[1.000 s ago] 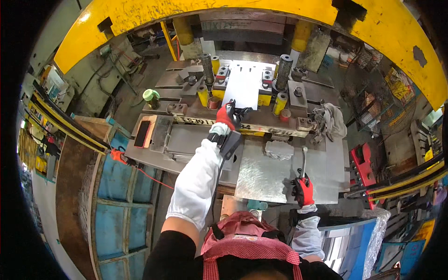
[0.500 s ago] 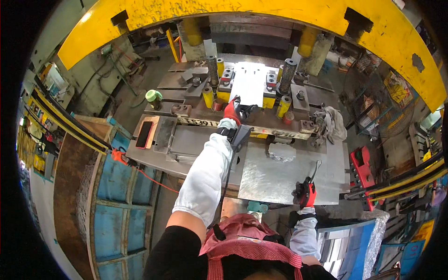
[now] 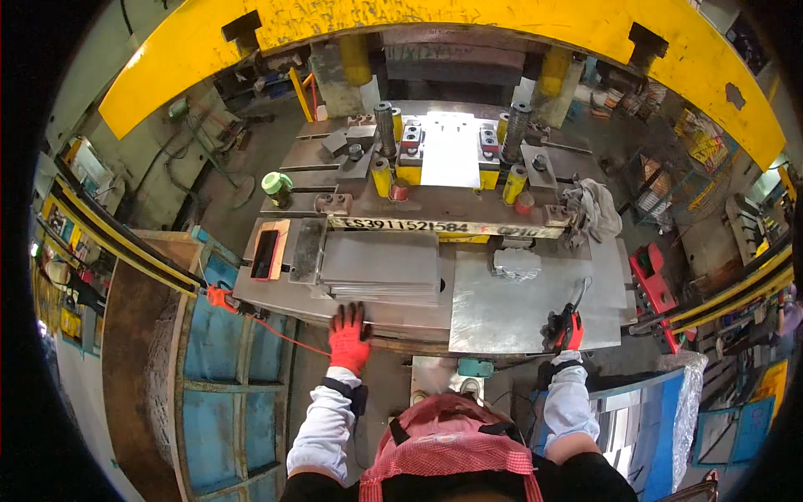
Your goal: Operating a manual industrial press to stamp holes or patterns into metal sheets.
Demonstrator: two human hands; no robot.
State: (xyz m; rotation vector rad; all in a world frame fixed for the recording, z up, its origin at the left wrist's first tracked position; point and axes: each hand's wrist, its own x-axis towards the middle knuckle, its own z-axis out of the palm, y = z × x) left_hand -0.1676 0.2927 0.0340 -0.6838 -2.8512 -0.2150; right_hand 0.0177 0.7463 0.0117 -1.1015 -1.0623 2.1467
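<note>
In the middle of the frame, a little below center, the left hand [image 3: 348, 335] in a red glove lies flat with its fingers spread, and the fingertips touch the near edge of a stack of metal sheets [image 3: 381, 266]. The stack lies on the gray press table [image 3: 519, 314], left of center. At the lower right of the middle, the right hand [image 3: 566, 329], also in a red glove, is curled around a thin dark tool [image 3: 576, 293] at the front edge of the table. Above the stack, in the upper middle of the frame, one shiny metal sheet [image 3: 450, 151] lies in the die between yellow posts [image 3: 381, 177]. A small pile of metal pieces [image 3: 516, 263] sits just right of the stack. A gray rag [image 3: 594, 209] lies at the right end of the die. A green cup [image 3: 277, 186] stands at the left of the die. A big yellow press frame [image 3: 468, 21] curves across the top.
</note>
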